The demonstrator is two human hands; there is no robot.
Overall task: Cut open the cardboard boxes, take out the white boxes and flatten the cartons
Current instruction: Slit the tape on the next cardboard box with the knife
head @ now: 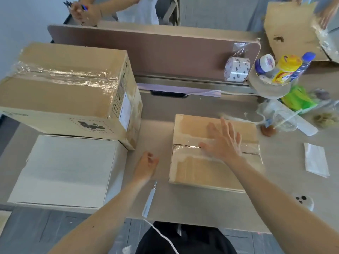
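A small taped cardboard box (198, 171) lies on the table right of centre, its tape seam running across the top. My right hand (222, 142) hovers over or rests flat on that seam with fingers spread. My left hand (146, 165) is just left of the box, fingers loosely curled, holding nothing. A utility knife (149, 199) lies on the table below my left hand. A large taped carton (64, 92) stands at the left, partly on a white box (62, 171).
A brown desk divider (156, 50) runs along the back. Bottles in a bowl (282, 70), a wrapped roll (236, 69), plastic bags and a white tissue (315, 159) crowd the right side. Other people's hands work beyond the divider, one at a flattened carton (291, 28).
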